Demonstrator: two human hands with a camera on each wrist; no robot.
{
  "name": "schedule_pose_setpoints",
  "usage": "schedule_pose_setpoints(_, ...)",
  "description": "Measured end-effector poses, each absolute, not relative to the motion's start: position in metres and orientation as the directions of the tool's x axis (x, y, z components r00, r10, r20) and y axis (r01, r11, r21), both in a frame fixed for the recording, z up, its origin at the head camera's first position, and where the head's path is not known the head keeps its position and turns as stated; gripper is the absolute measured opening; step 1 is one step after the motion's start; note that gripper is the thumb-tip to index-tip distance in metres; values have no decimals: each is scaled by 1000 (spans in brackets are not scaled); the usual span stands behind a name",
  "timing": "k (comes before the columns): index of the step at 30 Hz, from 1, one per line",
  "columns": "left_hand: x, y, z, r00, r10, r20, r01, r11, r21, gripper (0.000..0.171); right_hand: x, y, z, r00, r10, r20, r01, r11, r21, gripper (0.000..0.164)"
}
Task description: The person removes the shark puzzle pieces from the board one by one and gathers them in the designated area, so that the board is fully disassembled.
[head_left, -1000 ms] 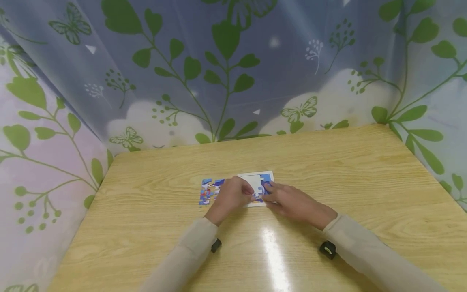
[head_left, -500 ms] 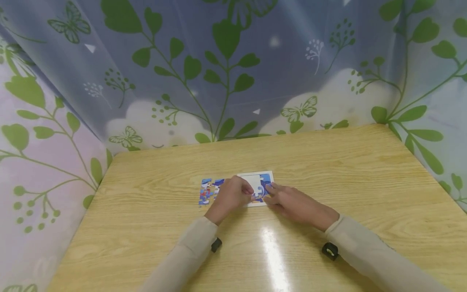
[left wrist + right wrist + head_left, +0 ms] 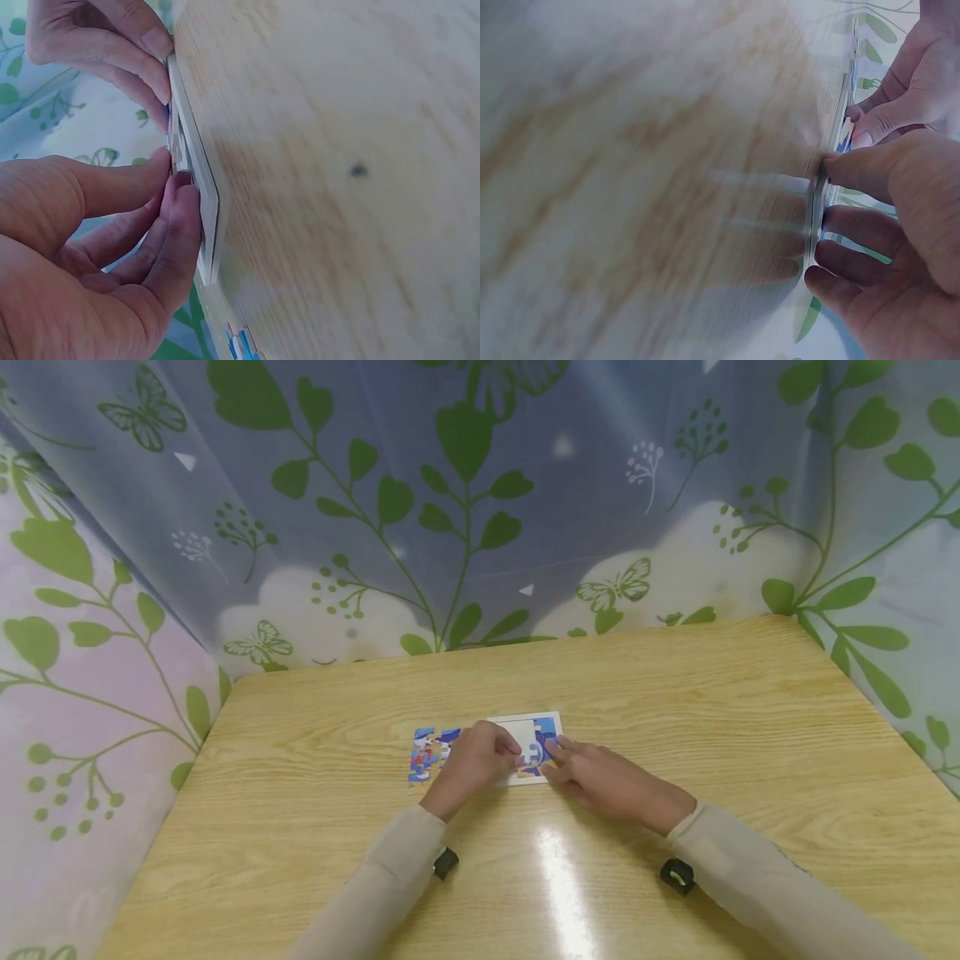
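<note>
A white jigsaw tray (image 3: pixel 517 730) lies on the table with blue pieces (image 3: pixel 546 728) fitted along its right side and lower right corner. Its upper left part shows bare board. My left hand (image 3: pixel 472 764) is over the tray's lower left part, pinching a small puzzle piece (image 3: pixel 845 141) between thumb and fingertips; most of that piece is hidden. At the tray's right side, my right hand (image 3: pixel 603 779) rests its fingertips on the fitted pieces and rim. In the left wrist view, the tray's edge (image 3: pixel 210 225) runs past both hands' fingertips.
Loose puzzle pieces (image 3: pixel 422 756) lie left of the tray, partly covered by my left hand. The wooden table (image 3: pixel 330 843) extends around them. A patterned curtain (image 3: pixel 525 527) stands along the back and sides. Each wrist bears a small black device (image 3: pixel 678 877).
My left hand stays nearly in place, its fingertips shifting only slightly at the tray. My right hand has slid a little to the right along the tray's edge since the first frame.
</note>
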State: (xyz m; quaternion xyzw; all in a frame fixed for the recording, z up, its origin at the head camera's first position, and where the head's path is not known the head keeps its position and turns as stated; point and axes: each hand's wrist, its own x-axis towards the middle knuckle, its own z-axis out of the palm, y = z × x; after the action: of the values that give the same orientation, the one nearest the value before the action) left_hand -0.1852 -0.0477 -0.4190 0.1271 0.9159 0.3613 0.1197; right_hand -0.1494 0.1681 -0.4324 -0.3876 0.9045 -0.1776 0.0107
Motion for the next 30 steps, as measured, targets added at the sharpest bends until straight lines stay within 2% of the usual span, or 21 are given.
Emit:
schedule_pose_setpoints(15, -188, -55, -418, -941, 302, -155, 94, 671, 735, 4, -150, 167, -432, -701, -704, 112, -694, 639, -331, 19)
schedule_pose_setpoints(24, -190, -69, -417, -951, 282, -126, 98, 661, 744, 3, -150, 169, -433, -704, -703, 102, -690, 642, -333, 20)
schedule_pose_setpoints(30, -188, -83, -412, -959, 246, -144, 50, 643, 764, 4, -150, 169, -433, -697, -708, 115, -699, 633, -333, 20)
